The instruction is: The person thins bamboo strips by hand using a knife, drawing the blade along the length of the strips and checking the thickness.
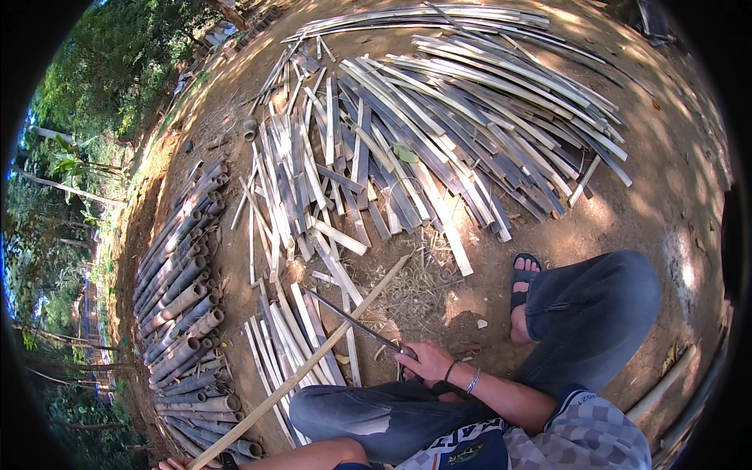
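You are seated at the bottom of the frame, in a grey checked shirt (587, 439) and dark trousers (595, 321), with one knee raised at the lower right and the other lying flat at lower center.

Left hand (174, 464): located at the extreme lower left, partly cut off by the frame edge. The visible fingers grasp the lower end of the long bamboo strip (301, 370).

Long bamboo strip: runs diagonally from the lower left to just below the center of the frame, passing over the flat knee.

Right hand (423, 362): located at lower center, clenched around the handle of the knife (354, 322). Two bracelets (468, 377) sit at this wrist. The blade points to the upper left and crosses the strip near its upper part; whether the edge bears on the strip, you cannot tell.

Beside the flat knee, at lower left of center, a small batch of split strips (294, 329) lies on the brown ground (627, 215). Thin shavings (407, 294) are scattered at center, left of your sandal (518, 274).

Farther out, a row of bamboo tubes (178, 301) lies along the left side. A large pile of split bamboo (486, 129) fans across the upper center and upper right, with a green leaf (405, 152) resting on it. Longer slats (415, 17) lie along the top edge. Trees (110, 74) stand at the upper left.
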The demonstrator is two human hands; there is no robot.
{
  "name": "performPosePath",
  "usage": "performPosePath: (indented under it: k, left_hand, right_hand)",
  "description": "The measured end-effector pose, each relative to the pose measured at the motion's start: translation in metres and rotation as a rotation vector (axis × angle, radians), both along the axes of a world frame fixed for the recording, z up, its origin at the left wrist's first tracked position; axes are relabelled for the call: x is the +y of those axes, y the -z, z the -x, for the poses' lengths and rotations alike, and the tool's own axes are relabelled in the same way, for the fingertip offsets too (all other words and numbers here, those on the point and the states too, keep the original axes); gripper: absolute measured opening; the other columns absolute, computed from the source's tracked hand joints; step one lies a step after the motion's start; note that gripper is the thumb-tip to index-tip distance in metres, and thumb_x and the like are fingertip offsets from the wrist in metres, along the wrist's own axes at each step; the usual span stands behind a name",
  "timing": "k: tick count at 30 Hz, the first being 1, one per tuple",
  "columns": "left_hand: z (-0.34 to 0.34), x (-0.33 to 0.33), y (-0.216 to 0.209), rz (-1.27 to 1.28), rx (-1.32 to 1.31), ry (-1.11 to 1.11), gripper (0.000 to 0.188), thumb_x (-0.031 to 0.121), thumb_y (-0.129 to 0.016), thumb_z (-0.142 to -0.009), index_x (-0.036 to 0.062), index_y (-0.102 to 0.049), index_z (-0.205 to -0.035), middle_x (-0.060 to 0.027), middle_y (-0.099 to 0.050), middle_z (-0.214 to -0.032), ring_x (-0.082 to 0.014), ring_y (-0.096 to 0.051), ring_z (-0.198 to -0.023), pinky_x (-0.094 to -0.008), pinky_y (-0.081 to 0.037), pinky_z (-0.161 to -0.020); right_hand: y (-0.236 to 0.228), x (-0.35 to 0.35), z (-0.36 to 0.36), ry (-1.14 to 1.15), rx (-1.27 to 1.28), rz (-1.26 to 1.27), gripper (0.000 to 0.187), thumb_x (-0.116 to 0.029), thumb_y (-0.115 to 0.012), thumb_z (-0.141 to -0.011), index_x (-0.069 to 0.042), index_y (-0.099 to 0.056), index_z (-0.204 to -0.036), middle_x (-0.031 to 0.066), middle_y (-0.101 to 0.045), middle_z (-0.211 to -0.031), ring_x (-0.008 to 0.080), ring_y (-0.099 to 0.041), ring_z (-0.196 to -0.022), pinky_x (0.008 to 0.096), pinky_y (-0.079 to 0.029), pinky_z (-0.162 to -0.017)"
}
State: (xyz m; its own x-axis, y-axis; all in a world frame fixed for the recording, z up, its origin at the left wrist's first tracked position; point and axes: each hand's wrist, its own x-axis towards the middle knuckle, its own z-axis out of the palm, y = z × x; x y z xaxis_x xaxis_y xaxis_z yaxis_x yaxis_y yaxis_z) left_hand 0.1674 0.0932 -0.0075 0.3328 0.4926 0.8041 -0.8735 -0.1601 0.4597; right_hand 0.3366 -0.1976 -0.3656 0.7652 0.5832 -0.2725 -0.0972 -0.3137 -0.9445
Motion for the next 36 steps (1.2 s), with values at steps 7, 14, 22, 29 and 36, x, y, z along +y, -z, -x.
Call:
performPosePath:
  k: [7, 14, 22, 29, 36]
  left_hand:
    - [-0.020, -0.007, -0.004, 0.032, 0.025, -0.038, 0.066, 0.059, -0.027, -0.096, 0.0051, -0.053, -0.069, -0.0054, -0.048, -0.061, -0.0164, -0.042, -0.047, -0.0278, -0.033, -0.042]
    - [-0.006, 0.032, 0.007, -0.020, 0.087, -0.146, 0.046, 0.043, -0.033, -0.100, 0.0048, -0.041, -0.075, -0.0033, -0.036, -0.066, -0.0119, -0.034, -0.050, -0.0240, -0.031, -0.046]
    - [0.000, 0.032, 0.007, -0.068, 0.111, -0.029, 0.047, 0.045, -0.035, -0.099, 0.0052, -0.040, -0.075, -0.0034, -0.036, -0.064, -0.0125, -0.035, -0.050, -0.0244, -0.031, -0.047]
    - [-0.003, 0.026, 0.009, -0.021, 0.094, -0.089, 0.045, 0.044, -0.037, -0.098, 0.0055, -0.040, -0.075, -0.0031, -0.037, -0.064, -0.0124, -0.035, -0.051, -0.0239, -0.031, -0.048]
    - [-0.002, 0.032, 0.011, -0.021, 0.082, -0.083, 0.043, 0.043, -0.038, -0.098, 0.0062, -0.041, -0.076, -0.0027, -0.035, -0.063, -0.0118, -0.033, -0.049, -0.0232, -0.031, -0.047]
  right_hand:
    - [0.050, 0.001, -0.015, 0.262, 0.112, 0.091, 0.053, -0.049, -0.053, -0.090, 0.004, -0.058, -0.080, 0.0259, -0.059, -0.070, 0.0445, -0.059, -0.072, 0.0481, -0.045, -0.064]
    - [0.065, 0.006, -0.019, 0.272, 0.069, 0.120, 0.055, -0.049, -0.052, -0.090, 0.004, -0.058, -0.081, 0.0262, -0.057, -0.068, 0.0427, -0.059, -0.069, 0.0480, -0.043, -0.062]
    - [0.054, -0.003, -0.012, 0.158, 0.032, 0.074, 0.055, -0.048, -0.052, -0.090, 0.004, -0.059, -0.076, 0.0250, -0.058, -0.066, 0.0411, -0.061, -0.070, 0.0462, -0.045, -0.063]
    - [0.071, 0.004, -0.018, 0.211, 0.036, 0.182, 0.056, -0.050, -0.052, -0.090, 0.004, -0.059, -0.076, 0.0254, -0.059, -0.066, 0.0413, -0.061, -0.070, 0.0472, -0.046, -0.065]
    - [0.094, 0.003, -0.020, 0.325, 0.095, 0.179, 0.050, -0.045, -0.051, -0.092, 0.003, -0.058, -0.076, 0.0197, -0.056, -0.061, 0.0353, -0.056, -0.059, 0.0438, -0.043, -0.060]
